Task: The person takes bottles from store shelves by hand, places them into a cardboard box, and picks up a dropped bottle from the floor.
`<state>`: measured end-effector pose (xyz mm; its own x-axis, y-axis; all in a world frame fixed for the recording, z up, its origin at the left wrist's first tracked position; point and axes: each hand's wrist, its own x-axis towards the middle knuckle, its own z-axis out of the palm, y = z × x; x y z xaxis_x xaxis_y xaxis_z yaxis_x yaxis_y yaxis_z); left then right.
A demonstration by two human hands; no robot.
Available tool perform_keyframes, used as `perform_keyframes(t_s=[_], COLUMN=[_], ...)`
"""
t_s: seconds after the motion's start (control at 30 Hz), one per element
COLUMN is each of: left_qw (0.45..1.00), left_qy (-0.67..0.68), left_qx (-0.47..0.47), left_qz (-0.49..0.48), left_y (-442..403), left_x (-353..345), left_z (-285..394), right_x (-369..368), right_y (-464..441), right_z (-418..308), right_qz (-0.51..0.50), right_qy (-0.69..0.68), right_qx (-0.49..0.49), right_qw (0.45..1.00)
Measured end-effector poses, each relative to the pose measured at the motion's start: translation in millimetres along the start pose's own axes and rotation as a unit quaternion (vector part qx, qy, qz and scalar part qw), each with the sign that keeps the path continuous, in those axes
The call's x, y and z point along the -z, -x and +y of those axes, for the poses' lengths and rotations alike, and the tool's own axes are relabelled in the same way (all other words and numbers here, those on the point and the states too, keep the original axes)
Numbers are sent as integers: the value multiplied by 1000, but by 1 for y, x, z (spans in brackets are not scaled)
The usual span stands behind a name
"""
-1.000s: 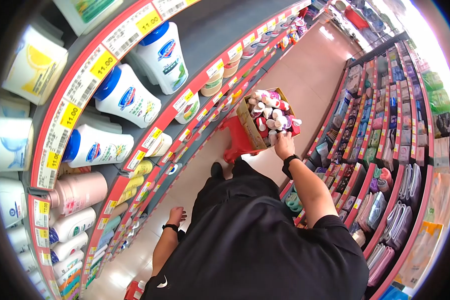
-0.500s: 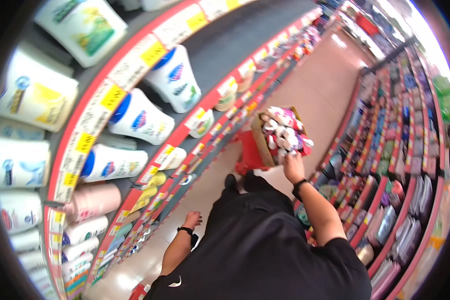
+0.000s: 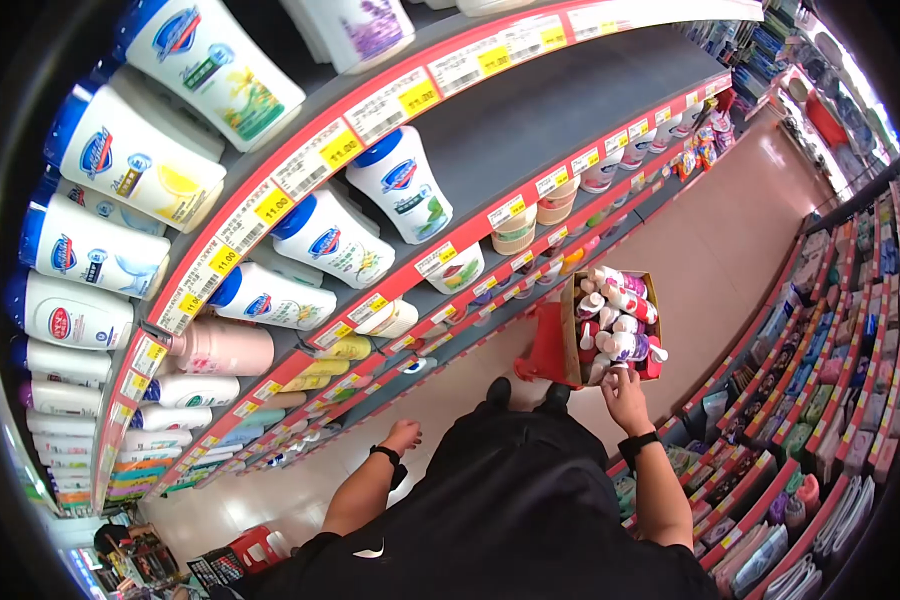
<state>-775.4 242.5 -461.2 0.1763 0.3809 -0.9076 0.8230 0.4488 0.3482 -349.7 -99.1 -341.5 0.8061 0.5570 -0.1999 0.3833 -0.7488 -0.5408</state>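
Note:
My right hand (image 3: 625,402), with a dark band at the wrist, is at the near end of an open cardboard box (image 3: 569,338). Its fingers are closed together against a white item at the box's edge, and what they pinch is partly hidden. White pump bottles (image 3: 625,324) with purple and red labels fill the box, lying at various angles. A red stool-like support (image 3: 546,345) shows beside and under it. Hanging low on the left, my left hand (image 3: 403,436) holds nothing; its fingers are loosely curled and slightly apart, away from the shelf.
To the left, a shelf unit (image 3: 530,110) carries white body wash bottles (image 3: 402,183), a pink bottle (image 3: 225,346) and yellow price tags. Racks of packaged goods (image 3: 770,400) line the right side. A tiled aisle floor (image 3: 715,235) runs between them. Red crates (image 3: 257,548) stand at lower left.
The camera view has shifted, so shelf, box and hands appear lower and farther right. My right hand stays at the box's near end; my left hand still hangs empty.

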Motion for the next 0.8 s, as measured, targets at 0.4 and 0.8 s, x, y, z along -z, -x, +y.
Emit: perform_keyframes(t_s=[0.4, 0.8], left_qw=[971, 784], left_qy=[95, 135], left_qx=[-218, -574], left_qz=[32, 196], left_y=[85, 242], left_x=[-93, -65], left_z=[150, 326], right_x=[116, 130], right_y=[-49, -116], right_z=[-32, -198], right_qz=[-15, -145], right_qy=[-113, -287], right_qx=[161, 340], right_qw=[980, 884])
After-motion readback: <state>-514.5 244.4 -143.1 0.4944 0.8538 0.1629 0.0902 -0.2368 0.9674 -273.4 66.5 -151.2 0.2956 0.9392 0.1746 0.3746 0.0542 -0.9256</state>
